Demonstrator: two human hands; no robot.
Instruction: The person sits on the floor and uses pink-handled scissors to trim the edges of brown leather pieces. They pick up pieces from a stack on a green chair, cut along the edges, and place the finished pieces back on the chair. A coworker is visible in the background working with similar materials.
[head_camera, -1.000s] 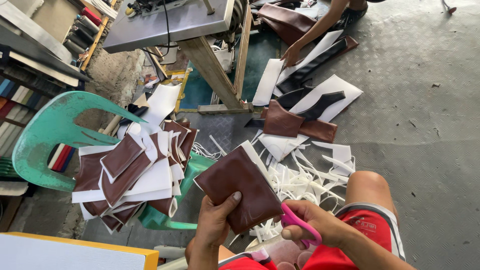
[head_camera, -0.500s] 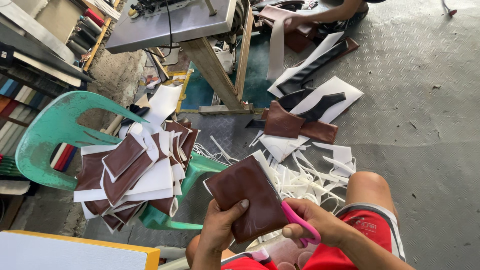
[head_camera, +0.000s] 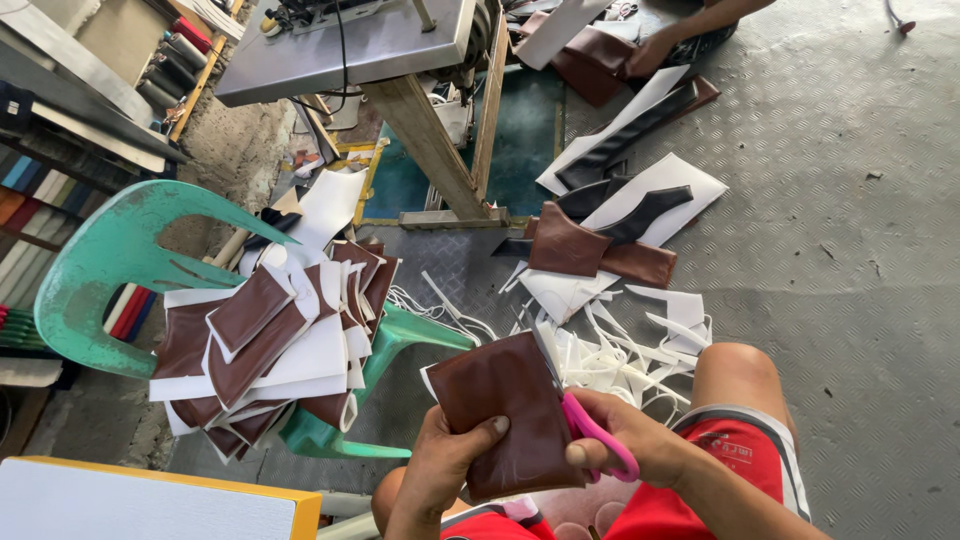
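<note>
Brown leather piece (head_camera: 508, 410) sits between your hands, above your lap. Your left hand (head_camera: 447, 462) grips its lower edge, thumb pressed on top. Your right hand (head_camera: 628, 442) is closed around pink-handled scissors (head_camera: 592, 428) at its right edge. Cut pieces (head_camera: 265, 345) are piled on the green chair (head_camera: 110, 262) nearby.

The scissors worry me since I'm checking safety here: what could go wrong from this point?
1. The left hand grips the brown piece right beside the scissors in the right hand; a slip might nick a finger.
2. The stack overhangs the green chair and could slide off.
3. White strips litter the floor by the knee, a possible trip hazard.
</note>
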